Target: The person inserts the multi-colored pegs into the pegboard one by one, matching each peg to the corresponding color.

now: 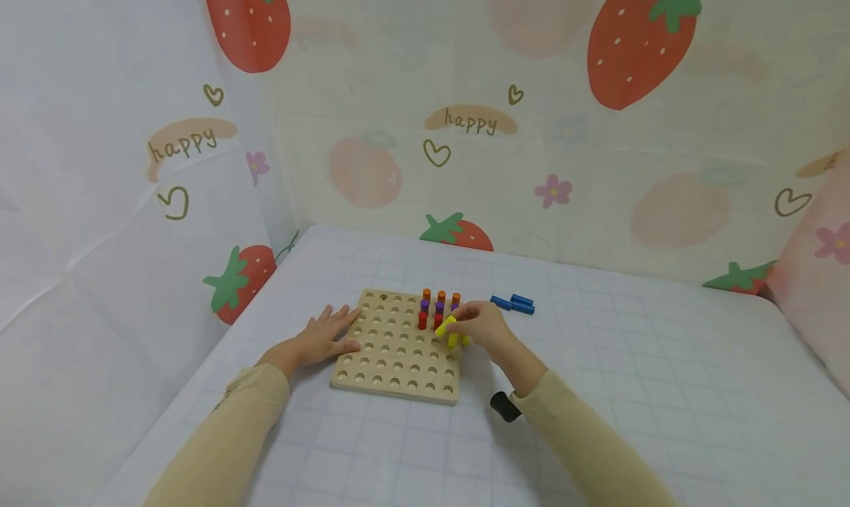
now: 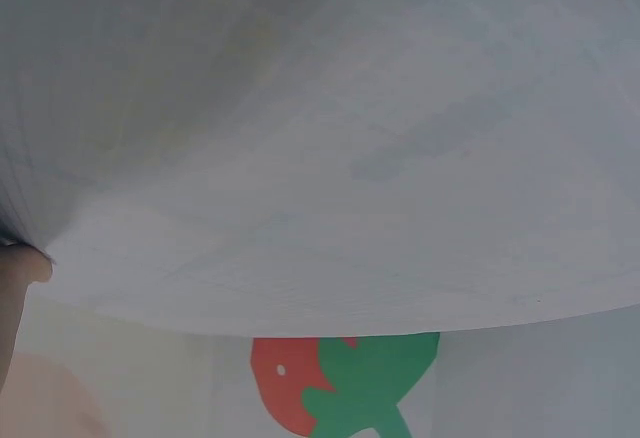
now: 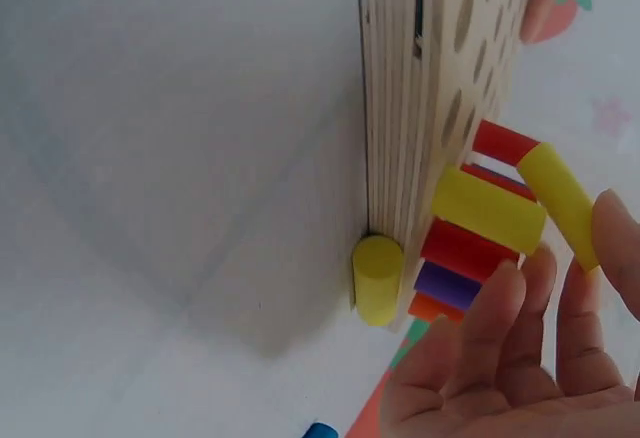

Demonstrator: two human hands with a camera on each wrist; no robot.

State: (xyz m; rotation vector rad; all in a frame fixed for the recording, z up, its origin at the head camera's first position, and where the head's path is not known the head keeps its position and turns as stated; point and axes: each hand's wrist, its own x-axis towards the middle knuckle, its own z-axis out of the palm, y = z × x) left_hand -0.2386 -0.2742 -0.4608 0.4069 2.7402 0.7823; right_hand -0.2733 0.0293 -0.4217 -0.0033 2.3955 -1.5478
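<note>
A wooden pegboard [image 1: 378, 350] with rows of round holes lies on the table. My left hand [image 1: 323, 336] rests on its left edge with fingers spread; only a bit of a digit [image 2: 25, 266] shows in the left wrist view. Above the board's right side, my right hand [image 1: 483, 325] pinches a yellow peg [image 3: 557, 203] between thumb and fingers, tilted. Just beneath it another yellow peg [image 3: 488, 208] stands in the board. A third yellow peg [image 3: 378, 278] is on the table against the board's side. Red pegs [image 1: 422, 321], purple pegs [image 1: 424, 307] and orange pegs [image 1: 441, 296] stand in rows behind.
Three blue pegs [image 1: 522, 305] lie on the table beyond the right hand. A black object [image 1: 505, 406] sits by the right cuff. The white gridded tablecloth [image 1: 637, 389] extends to the right, with a strawberry-printed curtain [image 1: 425, 71] behind.
</note>
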